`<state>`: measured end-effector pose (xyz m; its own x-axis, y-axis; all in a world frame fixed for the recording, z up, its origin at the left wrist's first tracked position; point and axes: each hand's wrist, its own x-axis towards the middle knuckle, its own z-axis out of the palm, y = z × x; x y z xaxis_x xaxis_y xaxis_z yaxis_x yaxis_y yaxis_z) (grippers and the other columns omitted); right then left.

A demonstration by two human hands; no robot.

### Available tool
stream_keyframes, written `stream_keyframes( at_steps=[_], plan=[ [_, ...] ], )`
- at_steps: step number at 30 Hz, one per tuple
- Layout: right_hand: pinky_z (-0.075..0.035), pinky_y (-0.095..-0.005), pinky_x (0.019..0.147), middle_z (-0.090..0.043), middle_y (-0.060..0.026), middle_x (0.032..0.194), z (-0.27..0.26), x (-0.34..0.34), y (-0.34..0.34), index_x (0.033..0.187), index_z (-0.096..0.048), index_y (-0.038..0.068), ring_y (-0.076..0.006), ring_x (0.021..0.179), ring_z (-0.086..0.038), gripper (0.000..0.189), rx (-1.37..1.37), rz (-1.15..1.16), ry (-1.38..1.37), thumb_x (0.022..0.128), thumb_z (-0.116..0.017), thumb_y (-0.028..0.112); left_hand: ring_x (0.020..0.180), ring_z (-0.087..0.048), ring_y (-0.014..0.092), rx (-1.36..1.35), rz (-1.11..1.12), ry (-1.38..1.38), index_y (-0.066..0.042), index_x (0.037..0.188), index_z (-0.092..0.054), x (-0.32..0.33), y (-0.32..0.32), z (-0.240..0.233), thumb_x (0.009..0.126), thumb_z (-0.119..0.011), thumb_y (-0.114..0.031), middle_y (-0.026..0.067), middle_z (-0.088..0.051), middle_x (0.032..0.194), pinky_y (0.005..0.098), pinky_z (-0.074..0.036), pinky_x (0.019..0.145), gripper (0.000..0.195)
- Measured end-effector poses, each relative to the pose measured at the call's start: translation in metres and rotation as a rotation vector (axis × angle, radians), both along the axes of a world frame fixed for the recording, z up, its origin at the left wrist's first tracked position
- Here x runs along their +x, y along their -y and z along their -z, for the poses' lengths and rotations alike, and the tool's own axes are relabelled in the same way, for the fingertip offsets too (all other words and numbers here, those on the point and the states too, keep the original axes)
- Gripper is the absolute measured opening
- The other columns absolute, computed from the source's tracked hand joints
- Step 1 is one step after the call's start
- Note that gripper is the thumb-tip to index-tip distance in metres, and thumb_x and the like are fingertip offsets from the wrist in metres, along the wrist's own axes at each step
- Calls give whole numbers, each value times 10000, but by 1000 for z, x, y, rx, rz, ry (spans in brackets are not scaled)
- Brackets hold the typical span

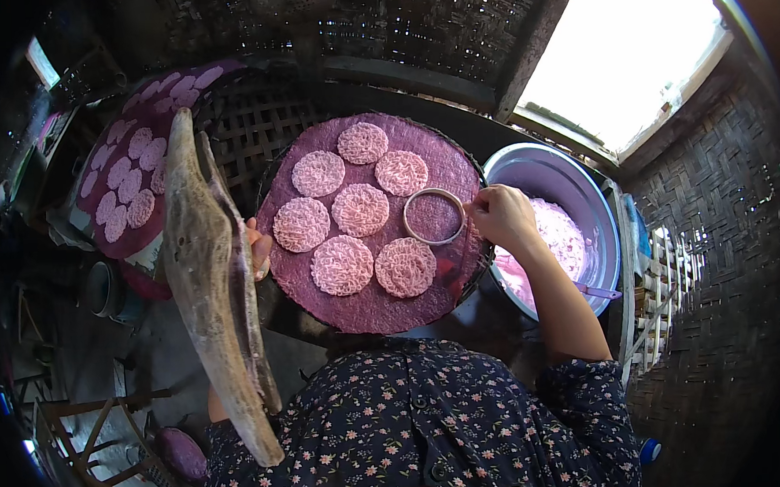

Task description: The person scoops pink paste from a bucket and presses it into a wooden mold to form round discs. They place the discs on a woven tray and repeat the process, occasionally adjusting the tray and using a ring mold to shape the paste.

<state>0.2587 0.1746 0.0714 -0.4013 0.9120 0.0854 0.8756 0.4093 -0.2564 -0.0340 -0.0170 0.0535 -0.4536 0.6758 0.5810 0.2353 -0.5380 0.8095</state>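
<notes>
My right hand (504, 214) pinches a thin round ring (433, 216) at its right side. The ring rests on or just above a round tray covered with purple cloth (384, 316). Several flat, round pink noodle cakes (360, 209) lie on the cloth, left of and below the ring. My left hand (259, 249) is curled at the tray's left edge, mostly hidden behind a long two-part wooden press (198, 247). The fingers show past the press's middle and appear to hold it, though the contact is hidden. Its tapered ends reach above the tray's side and over my lap.
A metal basin (544, 153) at the right holds pink dough (558, 231) and a purple-handled utensil (597, 291). More cakes lie on purple cloth (109, 242) at the left. Woven walls (719, 332) and a bright window (625, 52) enclose the space. Wooden frames (103, 450) stand lower left.
</notes>
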Motion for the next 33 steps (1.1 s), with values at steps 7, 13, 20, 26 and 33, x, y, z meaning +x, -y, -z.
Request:
stream_keyframes(
  at_steps=[7, 13, 20, 26, 33],
  plan=[
    [-436, -322, 892, -598, -142, 1104, -22, -10, 61, 1259, -510, 11, -200, 1036, -553, 643, -937, -559, -957, 929, -393, 551, 843, -656, 183, -203, -330, -429, -77, 1033, -615, 45, -63, -11, 726, -716, -220, 107, -658, 913, 445, -442, 941, 354],
    [-447, -282, 486, -577, -111, 686, -56, 31, 56, 1036, -549, -18, -174, 487, -531, 715, -859, -384, -825, 905, -304, 641, 1229, -448, 255, -36, 612, -271, -71, 1160, -534, 60, -141, -58, 772, -680, -289, 123, -519, 1254, 504, -327, 1035, 468],
    [-422, -269, 406, -591, -145, 787, -71, 74, 28, 1272, -433, -50, -168, 489, -557, 787, -1126, -239, -1025, 900, -324, 635, 934, -551, 253, 141, 1157, 1130, -24, 1166, -477, 64, -219, -116, 932, -210, -581, 86, -561, 877, 449, -392, 954, 661],
    [-461, -298, 457, -602, -146, 759, -65, 76, 7, 1033, -525, -14, -205, 528, -588, 624, -1093, -128, -788, 934, -331, 571, 673, -512, 245, 123, 1142, 1293, -47, 1013, -490, 73, -253, -53, 917, -188, -604, 62, -489, 689, 437, -432, 761, 641],
    [-456, -282, 475, -589, -89, 662, -63, 72, 8, 897, -580, -1, -167, 508, -574, 574, -1039, -62, -553, 968, -321, 507, 540, -496, 184, 1, 882, 1445, -72, 911, -550, 85, -246, 4, 909, -307, -586, 14, -462, 557, 377, -436, 673, 569]
  ],
)
